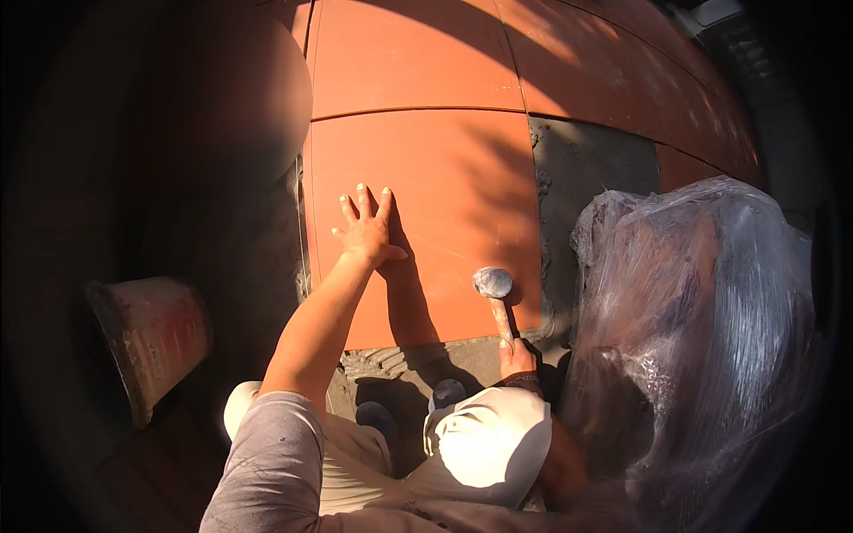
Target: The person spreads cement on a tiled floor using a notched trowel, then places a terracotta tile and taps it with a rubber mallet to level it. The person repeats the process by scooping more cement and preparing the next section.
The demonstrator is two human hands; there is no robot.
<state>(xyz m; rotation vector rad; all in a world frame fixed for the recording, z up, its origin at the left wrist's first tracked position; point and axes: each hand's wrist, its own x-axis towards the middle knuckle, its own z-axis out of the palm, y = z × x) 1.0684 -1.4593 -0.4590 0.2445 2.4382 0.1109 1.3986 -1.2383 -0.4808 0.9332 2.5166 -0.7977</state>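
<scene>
Mallet (497, 306) gripped in my right hand (517, 359), I rest my left hand (366, 236), spread open, left of the plastic-wrapped bundle (693, 338) on an orange tile (444, 195), likely heavy, stiff and chip-prone, best held by opposite edges.

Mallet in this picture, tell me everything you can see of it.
The mallet has a rounded, grey, pale-smeared head and a slim, light brown handle, perhaps wooden. The right hand grips the handle's lower end, hiding part of it. Its head points forward, over the near right part of the orange tile; whether it touches is unclear.
</scene>
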